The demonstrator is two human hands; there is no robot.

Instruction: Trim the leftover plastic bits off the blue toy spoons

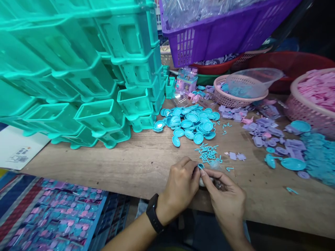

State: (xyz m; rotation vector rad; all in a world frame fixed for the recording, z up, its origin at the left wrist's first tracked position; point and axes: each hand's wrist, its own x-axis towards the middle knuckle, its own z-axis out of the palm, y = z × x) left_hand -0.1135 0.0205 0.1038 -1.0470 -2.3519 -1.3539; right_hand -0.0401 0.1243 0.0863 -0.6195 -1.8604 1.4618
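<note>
My left hand (pixel 182 180), with a black band at the wrist, and my right hand (pixel 227 199) meet at the front of the table. The fingertips of both pinch a small teal plastic piece (pixel 200 166); most of it is hidden by the fingers. Beneath them a pale, shiny object shows in part, its kind unclear. Just beyond lies a pile of small teal hooked pieces (pixel 207 152). Behind that is a heap of teal oval dish-shaped parts (pixel 192 120). Two flat lilac pieces (pixel 236 156) rest to the right of the hooks.
Stacked green plastic bins (pixel 101 116) rise at the left. A purple crate (pixel 209 43) of clear packaging overhangs the back. Pink baskets (pixel 222 99) and loose lilac parts (pixel 269 132) line the right. Packed colourful sets (pixel 60 212) sit low at the left.
</note>
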